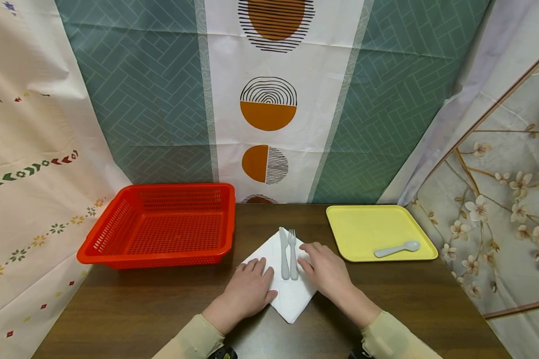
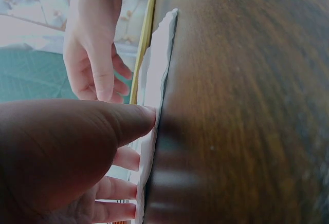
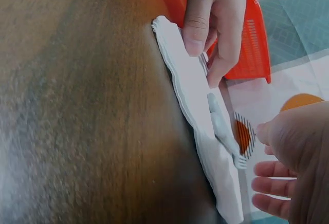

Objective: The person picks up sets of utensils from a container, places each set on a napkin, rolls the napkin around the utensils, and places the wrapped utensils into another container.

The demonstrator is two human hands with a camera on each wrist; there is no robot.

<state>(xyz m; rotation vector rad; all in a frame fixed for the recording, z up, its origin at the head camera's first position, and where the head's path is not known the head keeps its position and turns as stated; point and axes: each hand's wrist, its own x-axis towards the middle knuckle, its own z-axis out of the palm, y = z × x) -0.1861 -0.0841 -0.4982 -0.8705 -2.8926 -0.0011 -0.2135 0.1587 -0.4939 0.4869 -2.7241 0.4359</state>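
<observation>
Left fingers [image 1: 260, 265] spread, touching napkin [image 1: 292, 301] | right fingers [image 1: 309, 249] parted, just above | napkin white, layered | knife [image 1: 285, 257], fork [image 1: 294, 264] pale grey

Knife [image 1: 284, 255] and fork [image 1: 293, 257] look smooth plastic, napkin [image 1: 290, 300] matt paper (table [image 1: 152, 304]: glossy wood).

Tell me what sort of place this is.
Probably a small indoor tabletop workspace, perhaps a staged one. Patterned sheets hang behind and on either side of a brown table, where a knife and fork lie on a white napkin.
</observation>
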